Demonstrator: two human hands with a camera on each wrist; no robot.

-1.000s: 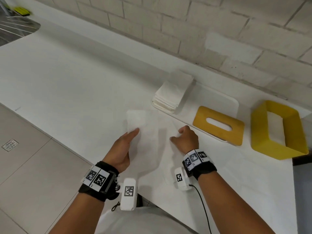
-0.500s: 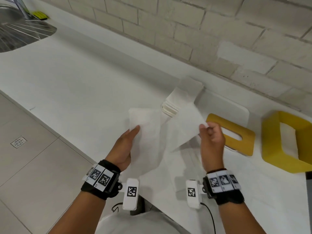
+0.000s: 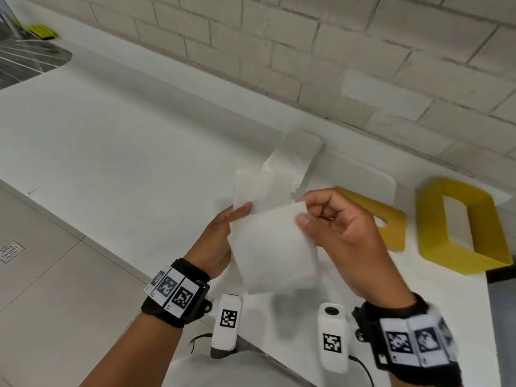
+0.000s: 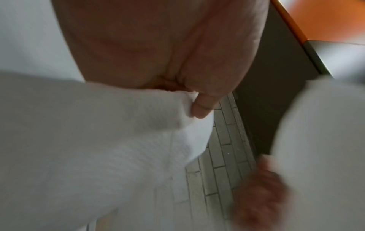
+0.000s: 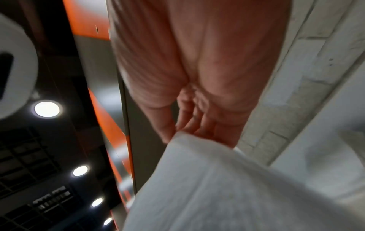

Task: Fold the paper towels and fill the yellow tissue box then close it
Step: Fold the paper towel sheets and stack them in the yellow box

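Observation:
I hold one white paper towel (image 3: 275,247) above the counter's front edge, bent over on itself. My left hand (image 3: 223,233) pinches its left edge, thumb on top; the left wrist view shows the thumb pressing the towel (image 4: 118,140). My right hand (image 3: 332,222) pinches the far right corner between thumb and fingers, and the towel (image 5: 217,179) hangs below the fingers in the right wrist view. A stack of paper towels (image 3: 293,160) lies behind. The yellow box lid (image 3: 391,227) lies flat to the right. The open yellow tissue box (image 3: 458,227) stands at far right with white towels inside.
A white tray (image 3: 363,174) lies under the stack and lid, against the brick wall (image 3: 307,51). A steel sink drainer (image 3: 28,60) and a yellow sponge (image 3: 42,30) are at far left. The white counter (image 3: 125,135) ends near my wrists, with tiled floor (image 3: 42,275) below.
The towel was lying flat on the counter; my right hand lifted its right side and swung it over to the left, and both hands now hold the towel off the counter.

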